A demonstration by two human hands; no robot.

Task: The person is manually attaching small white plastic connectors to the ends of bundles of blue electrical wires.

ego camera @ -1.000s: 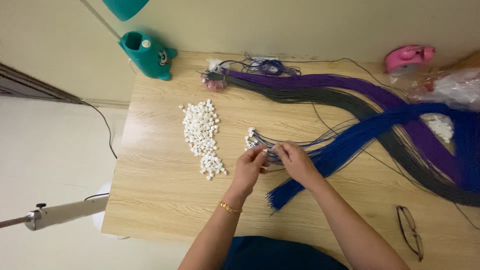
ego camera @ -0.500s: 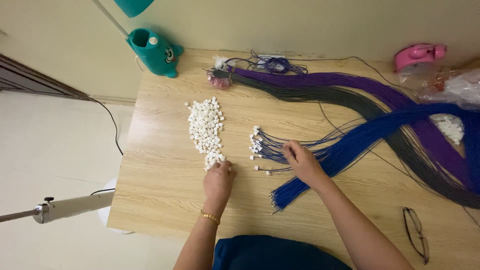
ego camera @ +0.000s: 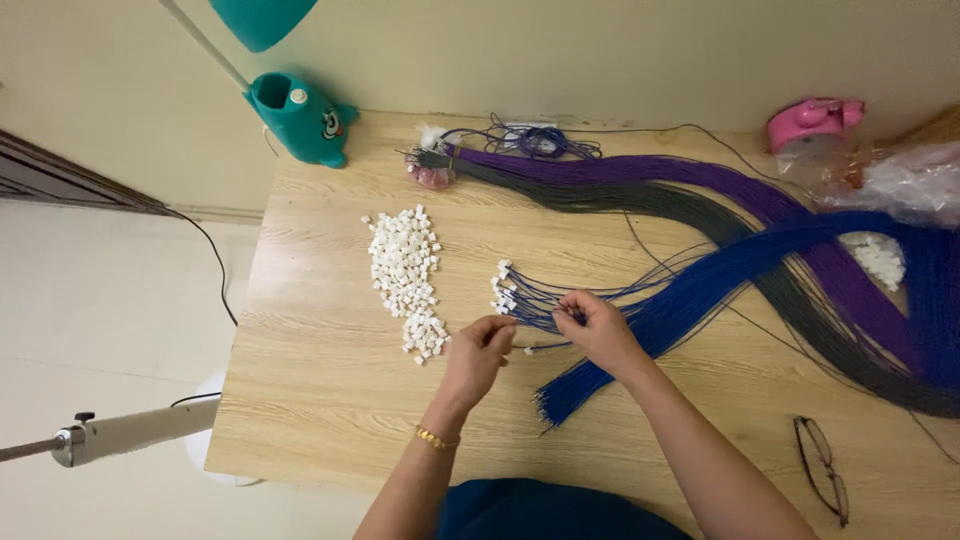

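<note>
The left hand (ego camera: 480,345) has its fingers pinched together at the tips, apparently on a small white piece too tiny to make out clearly. The right hand (ego camera: 598,328) has its fingers closed on a thin blue wire (ego camera: 540,318), one of a fanned group whose ends carry white connectors (ego camera: 504,288) just beyond the fingertips. The 2 hands sit close together, not quite touching, over the wooden surface (ego camera: 320,400).

Just left of the left hand lies a loose pile of small white plastic housings (ego camera: 405,270), spread directly on the surface. Under the right hand runs a thick bundle of blue wires (ego camera: 700,295), sweeping away to the right, alongside a purple bundle (ego camera: 680,180) and a dark grey bundle (ego camera: 640,200).

Far right, a clear plastic bag (ego camera: 915,185) holds contents I cannot make out, beside a pink container (ego camera: 812,122). A teal lamp base (ego camera: 298,118) stands at the far-left corner. Eyeglasses (ego camera: 822,482) lie near the front-right edge.
</note>
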